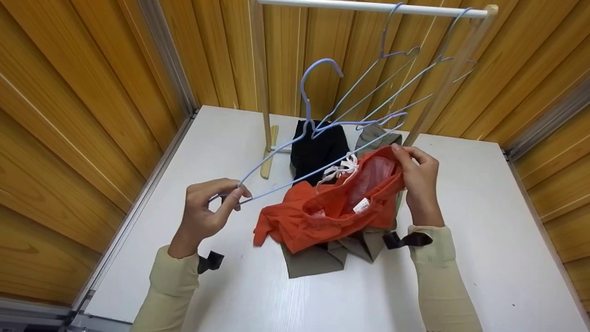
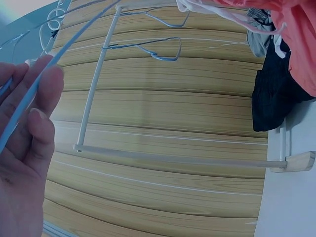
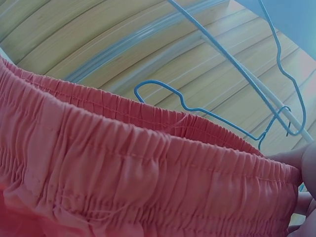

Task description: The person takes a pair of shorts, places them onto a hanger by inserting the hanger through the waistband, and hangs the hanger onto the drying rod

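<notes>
Orange shorts (image 1: 332,207) mid-desk atop grey garment (image 1: 318,260), waistband pinched by right hand (image 1: 417,177). Left hand (image 1: 207,210) pinches blue wire hanger (image 1: 295,138) end, left of shorts. Risk: thin wire twists in light grip, snags drawstring (image 1: 341,168).

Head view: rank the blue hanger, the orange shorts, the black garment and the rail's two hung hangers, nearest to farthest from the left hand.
1. Blue hanger, pinched in the left hand.
2. Orange shorts, to its right on the table.
3. Black garment, behind the shorts.
4. Hung hangers, up on the rail at the back.
</notes>
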Demonstrator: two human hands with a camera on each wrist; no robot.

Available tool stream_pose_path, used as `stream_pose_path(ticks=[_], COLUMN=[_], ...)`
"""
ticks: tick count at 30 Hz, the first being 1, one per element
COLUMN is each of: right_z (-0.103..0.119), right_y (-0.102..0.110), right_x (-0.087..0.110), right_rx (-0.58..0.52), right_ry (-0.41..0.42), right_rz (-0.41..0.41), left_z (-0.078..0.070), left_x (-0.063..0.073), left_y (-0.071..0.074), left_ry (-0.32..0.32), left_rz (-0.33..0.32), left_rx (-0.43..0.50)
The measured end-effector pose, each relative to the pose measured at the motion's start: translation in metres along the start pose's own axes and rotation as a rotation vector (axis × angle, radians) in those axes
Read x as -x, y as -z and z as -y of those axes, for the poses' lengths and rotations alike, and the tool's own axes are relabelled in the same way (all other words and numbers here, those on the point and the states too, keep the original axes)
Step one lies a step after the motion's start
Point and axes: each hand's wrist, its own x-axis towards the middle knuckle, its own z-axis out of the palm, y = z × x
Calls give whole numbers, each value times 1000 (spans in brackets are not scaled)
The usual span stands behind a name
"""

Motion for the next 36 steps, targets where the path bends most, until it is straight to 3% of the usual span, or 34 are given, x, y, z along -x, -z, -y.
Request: stream_pose_path(ticks=[12, 20, 27, 36], right_z=[-2, -3, 2, 5], right_y=[4, 7, 8, 13], right_x=[-6, -8, -8, -4], right_rx=[-8, -50, 5, 182], right_ry=[13, 28, 8, 83], right_rz=[-79, -71, 44, 203], left_z=[-5, -8, -6, -3], left_x=[9, 14, 17, 18], left_y=[5, 8, 7, 3], left_ry=[35, 67, 110, 130], left_rz=[80, 114, 153, 155], left_rx=[23, 27, 34, 20])
